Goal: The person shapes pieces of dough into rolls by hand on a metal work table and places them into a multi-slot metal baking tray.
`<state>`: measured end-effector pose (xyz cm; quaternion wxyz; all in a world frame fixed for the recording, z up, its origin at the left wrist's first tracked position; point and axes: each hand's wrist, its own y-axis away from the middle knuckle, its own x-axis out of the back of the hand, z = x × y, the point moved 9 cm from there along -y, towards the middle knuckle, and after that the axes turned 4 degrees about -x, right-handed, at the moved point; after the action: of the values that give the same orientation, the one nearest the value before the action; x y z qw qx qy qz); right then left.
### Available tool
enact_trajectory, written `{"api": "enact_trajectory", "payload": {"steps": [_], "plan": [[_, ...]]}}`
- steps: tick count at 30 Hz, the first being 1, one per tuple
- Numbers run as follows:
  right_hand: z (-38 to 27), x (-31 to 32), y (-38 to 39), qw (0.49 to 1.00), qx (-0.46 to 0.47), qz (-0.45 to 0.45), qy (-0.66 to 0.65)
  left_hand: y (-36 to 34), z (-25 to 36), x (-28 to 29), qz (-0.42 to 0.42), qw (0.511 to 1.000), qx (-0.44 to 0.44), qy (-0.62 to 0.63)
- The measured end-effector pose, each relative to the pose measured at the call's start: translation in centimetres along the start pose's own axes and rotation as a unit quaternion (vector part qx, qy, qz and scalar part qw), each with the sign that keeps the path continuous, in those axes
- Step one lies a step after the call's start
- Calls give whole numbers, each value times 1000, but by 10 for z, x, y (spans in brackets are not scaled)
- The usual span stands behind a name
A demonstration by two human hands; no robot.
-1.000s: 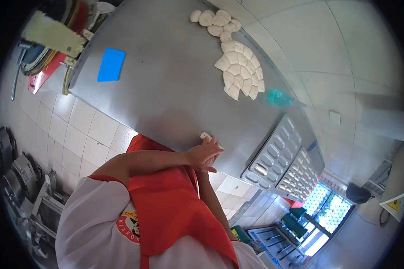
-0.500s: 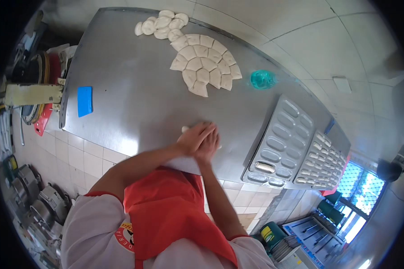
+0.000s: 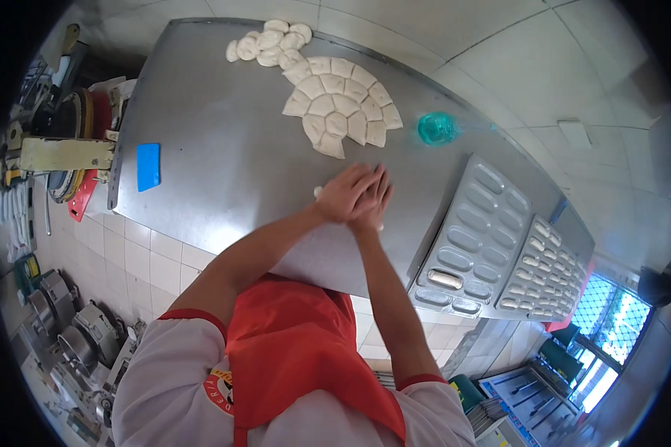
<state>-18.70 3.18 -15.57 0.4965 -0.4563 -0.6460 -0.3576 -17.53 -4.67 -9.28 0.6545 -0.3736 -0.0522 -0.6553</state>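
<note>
My left hand (image 3: 341,197) and my right hand (image 3: 370,206) lie overlapped and flat on a piece of dough (image 3: 318,191) on the metal table, fingers stretched out and pointing away from me. Only the dough's pale ends show, one beside the left hand and one by the right wrist; the rest is hidden under the palms. Beyond the hands lies a flat round of dough (image 3: 337,104) cut into several wedge-like pieces. A cluster of rounded dough pieces (image 3: 270,43) sits at its far left, touching it.
A moulded baking tray (image 3: 471,218) with one dough piece (image 3: 445,279) in it stands at the right. Next to it, another tray (image 3: 527,242) holds several dough pieces. A green see-through bottle (image 3: 436,128) lies near the far edge, and a blue scraper (image 3: 148,167) at the left.
Both hands have slid forward, away from my body and slightly right, with the dough under them. My arms are more stretched out. The view has shifted a little.
</note>
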Motion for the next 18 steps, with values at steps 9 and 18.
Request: {"api": "enact_trajectory", "payload": {"steps": [9, 18], "plan": [[-78, 24, 93, 996, 32, 13, -88, 155, -41, 72, 90, 925, 362, 68], [-84, 42, 92, 996, 10, 86, -25, 137, -41, 56, -72, 925, 364, 85]]}}
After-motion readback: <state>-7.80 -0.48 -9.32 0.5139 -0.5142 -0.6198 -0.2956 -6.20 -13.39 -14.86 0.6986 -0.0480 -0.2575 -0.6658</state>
